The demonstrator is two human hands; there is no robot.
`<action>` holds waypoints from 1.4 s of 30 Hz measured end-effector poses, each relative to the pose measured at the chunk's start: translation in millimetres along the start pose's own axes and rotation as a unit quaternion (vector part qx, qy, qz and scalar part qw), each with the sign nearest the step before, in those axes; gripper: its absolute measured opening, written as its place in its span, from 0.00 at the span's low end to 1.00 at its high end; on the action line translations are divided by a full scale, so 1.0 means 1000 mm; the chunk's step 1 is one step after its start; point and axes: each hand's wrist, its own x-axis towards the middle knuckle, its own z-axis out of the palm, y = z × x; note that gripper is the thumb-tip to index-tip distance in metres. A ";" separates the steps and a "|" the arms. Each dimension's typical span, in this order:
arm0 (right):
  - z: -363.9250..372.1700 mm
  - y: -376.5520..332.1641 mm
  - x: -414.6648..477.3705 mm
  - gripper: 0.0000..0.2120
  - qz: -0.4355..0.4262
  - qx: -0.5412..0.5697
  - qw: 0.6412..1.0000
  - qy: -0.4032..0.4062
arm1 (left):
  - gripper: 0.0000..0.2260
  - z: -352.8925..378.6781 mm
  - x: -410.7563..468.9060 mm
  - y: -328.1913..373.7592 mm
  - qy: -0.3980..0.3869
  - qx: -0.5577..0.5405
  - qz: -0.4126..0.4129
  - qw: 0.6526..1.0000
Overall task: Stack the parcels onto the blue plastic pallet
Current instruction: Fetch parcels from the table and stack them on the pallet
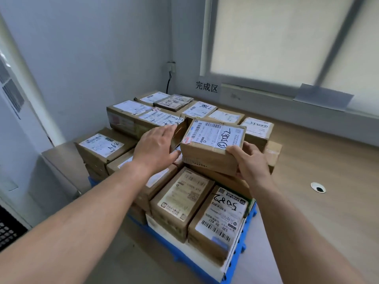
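A blue plastic pallet (242, 249) in the room's corner carries several brown cardboard parcels with white shipping labels, stacked in layers. A small brown parcel (213, 144) with a white label and black handwriting sits on top of the stack near its middle. My right hand (249, 160) grips its near right corner, thumb on the label. My left hand (155, 149) presses flat against its left side, fingers spread, also touching a taller parcel (143, 119) on the left. Two labelled parcels (217, 220) lie at the front of the pallet, below my arms.
Grey walls close the corner at the left and back, with a window (287, 42) behind the stack. A black cable (168, 82) hangs from a wall socket. Wooden floor extends to the right, with a round white floor fitting (318, 187). A flat cardboard sheet (63, 160) leans at the left.
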 end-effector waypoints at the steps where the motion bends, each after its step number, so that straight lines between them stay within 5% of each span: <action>1: 0.006 -0.001 0.000 0.35 0.006 -0.005 1.000 0.007 | 0.34 0.001 0.004 -0.005 -0.001 -0.001 0.010 1.000; 11: 0.044 -0.013 0.010 0.28 0.048 -0.012 0.998 0.050 | 0.36 0.011 0.036 -0.037 -0.038 0.005 0.075 0.996; 16: 0.057 -0.017 0.014 0.44 0.074 -0.045 0.994 0.062 | 0.34 0.019 0.044 -0.040 -0.048 -0.005 0.087 0.995; 33: 0.058 -0.008 0.008 0.35 -0.006 -0.185 0.983 0.005 | 0.25 0.025 0.047 -0.040 -0.017 -0.009 0.094 0.995; 42: 0.027 -0.005 -0.020 0.28 -0.038 -0.257 0.962 0.083 | 0.30 0.020 0.037 -0.022 0.021 -0.019 0.127 0.991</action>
